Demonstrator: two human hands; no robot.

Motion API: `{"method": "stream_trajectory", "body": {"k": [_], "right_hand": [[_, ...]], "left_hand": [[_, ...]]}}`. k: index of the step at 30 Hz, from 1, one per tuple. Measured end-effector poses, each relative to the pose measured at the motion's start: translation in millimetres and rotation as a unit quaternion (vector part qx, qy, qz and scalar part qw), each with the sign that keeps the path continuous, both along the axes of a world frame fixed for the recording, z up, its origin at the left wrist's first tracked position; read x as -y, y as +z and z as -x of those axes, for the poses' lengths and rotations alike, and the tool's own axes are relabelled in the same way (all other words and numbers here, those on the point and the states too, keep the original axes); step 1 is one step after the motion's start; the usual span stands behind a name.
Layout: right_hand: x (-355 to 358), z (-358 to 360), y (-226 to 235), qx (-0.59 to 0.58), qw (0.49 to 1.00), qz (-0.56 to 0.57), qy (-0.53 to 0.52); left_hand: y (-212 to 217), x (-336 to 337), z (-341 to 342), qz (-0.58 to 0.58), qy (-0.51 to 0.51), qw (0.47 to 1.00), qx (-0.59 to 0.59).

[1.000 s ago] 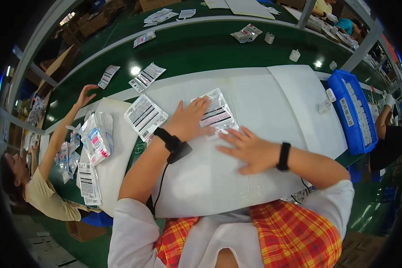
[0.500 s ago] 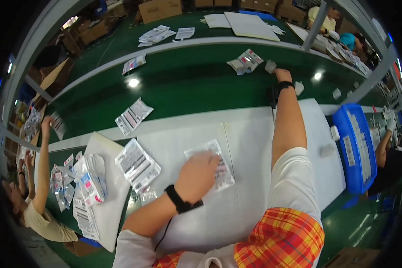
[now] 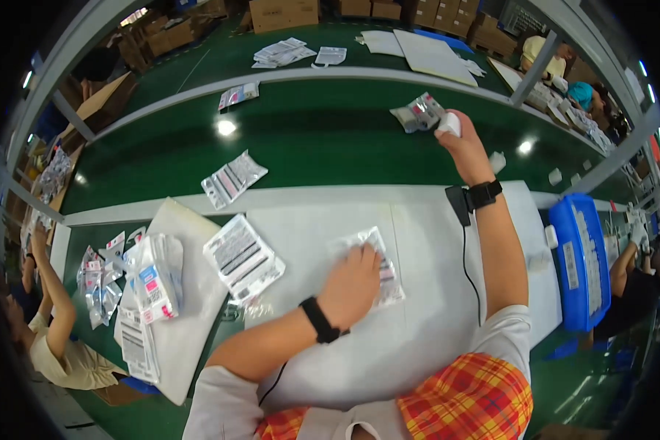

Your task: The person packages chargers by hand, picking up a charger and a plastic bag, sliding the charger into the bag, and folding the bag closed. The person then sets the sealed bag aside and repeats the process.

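My left hand [image 3: 350, 287] is on a clear-edged printed pouch [image 3: 393, 284] lying on the white work surface. Its fingers are curled against the pouch, partly blurred. My right arm reaches out over the green belt [image 3: 330, 147]. At its end my right hand [image 3: 468, 147] is closed around a small white block-shaped piece [image 3: 451, 123]. Just left of that piece lies a silvery pouch [image 3: 418, 113] with pink marks. Another printed pouch [image 3: 243, 257] rests left of my left hand, and one more pouch [image 3: 235, 178] is on the belt.
A blue bin [image 3: 573, 260] of white pieces stands at the right. Small white blocks [image 3: 497, 161] sit on the belt nearby. Left, pouches [image 3: 154, 282] are piled on a white board [image 3: 198, 323]. Co-workers are at both sides. A metal rail [image 3: 359, 72] borders the belt.
My right hand has closed on a white piece and turned, lifting it near the silvery pouch. My left hand stays at its pouch. The co-worker at left has drawn back an arm.
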State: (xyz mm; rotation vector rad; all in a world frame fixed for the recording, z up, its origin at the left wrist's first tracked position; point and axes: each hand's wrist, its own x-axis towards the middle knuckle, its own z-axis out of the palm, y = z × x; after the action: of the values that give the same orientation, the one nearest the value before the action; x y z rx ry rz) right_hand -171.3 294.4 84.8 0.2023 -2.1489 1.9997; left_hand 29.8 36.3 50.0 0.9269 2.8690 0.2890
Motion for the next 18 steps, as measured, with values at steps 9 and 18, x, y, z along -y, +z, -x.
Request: {"method": "stream_trajectory", "body": {"k": [9,18], "right_hand": [[97.7,-204.4,-14.6,0.028,0.968,-0.243,0.060],[87.7,-250.0,-18.2,0.008,0.915,-0.386,0.120]], "left_hand": [[-27.8,7.2,5.7,-0.061,-0.056,0.994,-0.070],[-37.0,20.8,17.6,-0.272,0.005,0.958,0.087]]}}
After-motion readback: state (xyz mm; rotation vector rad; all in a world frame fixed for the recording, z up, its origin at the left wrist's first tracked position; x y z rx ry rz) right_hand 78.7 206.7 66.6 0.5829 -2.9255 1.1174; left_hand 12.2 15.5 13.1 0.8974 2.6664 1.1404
